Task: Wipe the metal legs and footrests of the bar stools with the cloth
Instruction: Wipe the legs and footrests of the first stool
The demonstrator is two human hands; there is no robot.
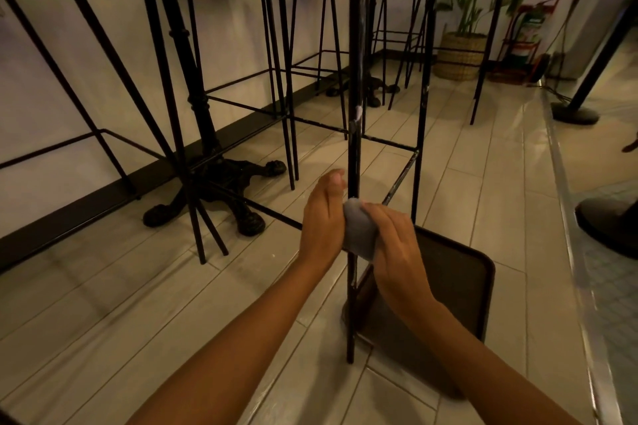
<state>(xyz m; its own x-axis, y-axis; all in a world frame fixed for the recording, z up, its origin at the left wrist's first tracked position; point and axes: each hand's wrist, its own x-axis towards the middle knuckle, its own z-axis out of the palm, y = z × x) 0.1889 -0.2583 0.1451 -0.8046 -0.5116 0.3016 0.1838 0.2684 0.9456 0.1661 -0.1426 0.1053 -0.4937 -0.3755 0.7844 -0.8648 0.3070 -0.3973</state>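
**A:** Right grip (390,238) curled round the grey cloth (359,231), pressing it to the near stool leg (355,79) below the footrest (390,143)?

**B:** Yes. The left grip (322,217) lies with its fingers fairly straight against the cloth's other side, so the leg is sandwiched between them.

**A:** What could go wrong?

**B:** The stool looks tall and thin-legged. I'd judge a hard stroke could skid or tip it on the glossy floor (138,304).

**A:** And that dark tray (455,272)?

**B:** It sits on the floor just behind the leg, near the right wrist. A downward stroke might knock it. The cloth is also bunched up, so the leg's far face may get missed, and the pale scuffs could snag it.
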